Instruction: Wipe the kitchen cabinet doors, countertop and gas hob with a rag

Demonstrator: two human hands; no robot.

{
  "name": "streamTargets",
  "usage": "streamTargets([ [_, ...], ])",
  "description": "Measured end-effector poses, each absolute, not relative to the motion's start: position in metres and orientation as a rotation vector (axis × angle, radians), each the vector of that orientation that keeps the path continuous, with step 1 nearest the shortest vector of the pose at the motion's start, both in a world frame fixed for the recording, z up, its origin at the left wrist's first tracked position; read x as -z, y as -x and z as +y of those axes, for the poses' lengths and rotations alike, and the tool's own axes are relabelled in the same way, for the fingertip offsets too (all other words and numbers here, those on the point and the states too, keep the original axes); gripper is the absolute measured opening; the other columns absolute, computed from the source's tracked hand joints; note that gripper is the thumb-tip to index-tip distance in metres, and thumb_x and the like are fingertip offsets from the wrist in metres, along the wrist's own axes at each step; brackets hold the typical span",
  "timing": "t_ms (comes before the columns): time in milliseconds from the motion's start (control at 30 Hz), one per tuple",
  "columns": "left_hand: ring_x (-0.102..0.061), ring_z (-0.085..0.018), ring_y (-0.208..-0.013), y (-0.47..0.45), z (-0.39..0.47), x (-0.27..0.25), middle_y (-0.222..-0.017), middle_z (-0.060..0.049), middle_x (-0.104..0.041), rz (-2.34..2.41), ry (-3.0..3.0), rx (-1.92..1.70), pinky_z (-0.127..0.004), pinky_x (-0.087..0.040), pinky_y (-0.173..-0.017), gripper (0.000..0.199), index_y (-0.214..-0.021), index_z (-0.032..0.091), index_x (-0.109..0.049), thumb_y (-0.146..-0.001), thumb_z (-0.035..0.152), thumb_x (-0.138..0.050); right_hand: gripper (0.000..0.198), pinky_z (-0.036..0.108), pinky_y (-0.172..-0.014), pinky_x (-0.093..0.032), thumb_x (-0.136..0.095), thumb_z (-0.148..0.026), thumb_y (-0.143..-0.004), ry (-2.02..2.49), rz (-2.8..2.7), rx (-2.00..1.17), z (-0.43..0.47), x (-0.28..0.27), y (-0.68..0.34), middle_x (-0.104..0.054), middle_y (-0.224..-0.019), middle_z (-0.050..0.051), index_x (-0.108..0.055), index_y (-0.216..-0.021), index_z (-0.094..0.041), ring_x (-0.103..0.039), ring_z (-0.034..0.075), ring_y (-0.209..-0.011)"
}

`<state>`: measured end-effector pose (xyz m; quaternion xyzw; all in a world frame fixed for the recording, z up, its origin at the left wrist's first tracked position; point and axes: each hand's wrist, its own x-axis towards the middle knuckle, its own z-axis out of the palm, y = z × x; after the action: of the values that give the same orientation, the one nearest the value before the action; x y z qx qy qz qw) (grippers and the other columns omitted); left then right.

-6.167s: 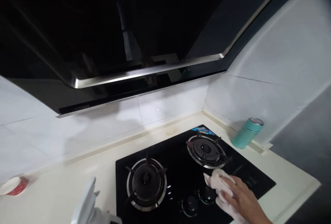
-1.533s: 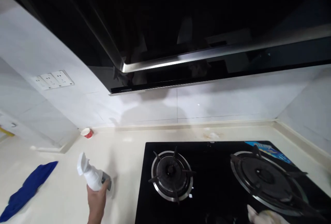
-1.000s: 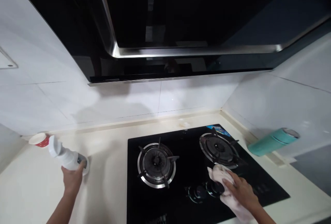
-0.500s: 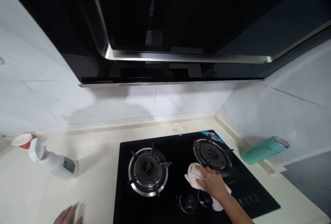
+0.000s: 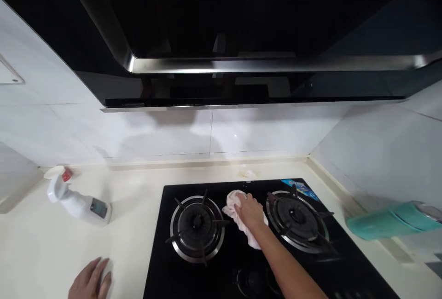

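Shifted since the earlier frame: right hand and cloth, from near the knobs to between the burners. Counter: left hand resting, fingers parted, nothing seen in its grip. Stove: right hand clasps the cloth, bunched against the black top; even, flat pressure, kept off the burners, is judged best. Containers: green flask, lidded; white spray bottle; red-and-white cup, just behind the bottle. Contents of all three undetermined.
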<state>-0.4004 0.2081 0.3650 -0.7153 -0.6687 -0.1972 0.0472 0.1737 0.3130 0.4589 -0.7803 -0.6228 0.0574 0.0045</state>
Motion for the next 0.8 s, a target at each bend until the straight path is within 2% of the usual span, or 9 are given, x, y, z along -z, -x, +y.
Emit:
streamTargets([
  [100, -0.062, -0.032, -0.117, 0.393, 0.207, -0.375, -0.125, -0.015, -0.066, -2.113, 2.134, 0.617, -0.05, -0.05, -0.106, 0.048, -0.116, 0.022, -0.066, -0.087, 0.053, -0.045, 0.045, 0.04, -0.093, -0.039, -0.05, -0.037, -0.098, 2.477, -1.93, -0.165, 0.307, -0.455, -0.172, -0.055, -0.121, 0.014, -0.052, -0.14, -0.023, -0.058, 0.029, -0.108],
  [233, -0.06, -0.032, -0.12, 0.381, 0.206, -0.387, -0.126, -0.014, -0.065, -2.188, 2.121, 0.614, -0.049, -0.047, -0.109, 0.045, -0.114, 0.023, -0.066, -0.087, 0.052, -0.044, 0.046, 0.043, -0.094, -0.039, -0.049, -0.04, -0.096, 2.486, -2.0, -0.145, 0.254, -0.444, -0.15, -0.055, -0.121, 0.015, -0.055, -0.137, -0.02, -0.056, 0.032, -0.109],
  [400, -0.058, -0.031, -0.122, 0.372, 0.204, -0.396, -0.127, -0.016, -0.064, -2.229, 2.131, 0.561, -0.049, -0.046, -0.108, 0.043, -0.114, 0.021, -0.066, -0.087, 0.046, -0.044, 0.046, 0.046, -0.096, -0.038, -0.054, -0.036, -0.09, 2.368, -2.197, -0.311, 0.211, -0.45, -0.141, -0.056, -0.124, 0.014, -0.056, -0.135, -0.024, -0.053, 0.033, -0.115],
  [500, -0.054, -0.031, -0.125, 0.367, 0.203, -0.4, -0.13, -0.016, -0.061, -2.25, 2.126, 0.496, -0.048, -0.043, -0.109, 0.045, -0.119, 0.019, -0.065, -0.091, 0.043, -0.04, 0.052, 0.052, -0.104, -0.032, -0.06, -0.03, -0.082, 2.166, -2.39, -0.456, 0.211, -0.461, -0.138, -0.055, -0.13, 0.012, -0.056, -0.134, -0.028, -0.045, 0.035, -0.125],
  [633, -0.05, -0.032, -0.129, 0.364, 0.2, -0.4, -0.132, -0.017, -0.058, -2.259, 2.147, 0.442, -0.05, -0.042, -0.109, 0.045, -0.123, 0.017, -0.063, -0.095, 0.04, -0.037, 0.041, 0.057, -0.114, -0.018, -0.065, -0.027, -0.073, 1.887, -2.569, -0.633, 0.202, -0.467, -0.104, -0.055, -0.129, 0.007, -0.064, -0.115, -0.027, -0.04, 0.031, -0.129],
  [700, -0.048, -0.031, -0.13, 0.364, 0.198, -0.399, -0.134, -0.017, -0.057, -2.256, 2.17, 0.431, -0.05, -0.04, -0.11, 0.043, -0.125, 0.017, -0.063, -0.095, 0.038, -0.039, 0.042, 0.054, -0.112, -0.022, -0.068, -0.029, -0.071, 1.872, -2.534, -0.661, 0.186, -0.462, -0.08, -0.055, -0.126, 0.007, -0.064, -0.113, -0.024, -0.043, 0.03, -0.124],
  [800, -0.045, -0.03, -0.133, 0.364, 0.197, -0.398, -0.136, -0.016, -0.055, -2.251, 2.201, 0.427, -0.048, -0.036, -0.113, 0.042, -0.127, 0.017, -0.061, -0.096, 0.035, -0.04, 0.043, 0.049, -0.107, -0.029, -0.068, -0.028, -0.073, 1.989, -2.362, -0.526, 0.15, -0.449, -0.05, -0.056, -0.123, 0.01, -0.062, -0.115, -0.022, -0.045, 0.03, -0.117],
])
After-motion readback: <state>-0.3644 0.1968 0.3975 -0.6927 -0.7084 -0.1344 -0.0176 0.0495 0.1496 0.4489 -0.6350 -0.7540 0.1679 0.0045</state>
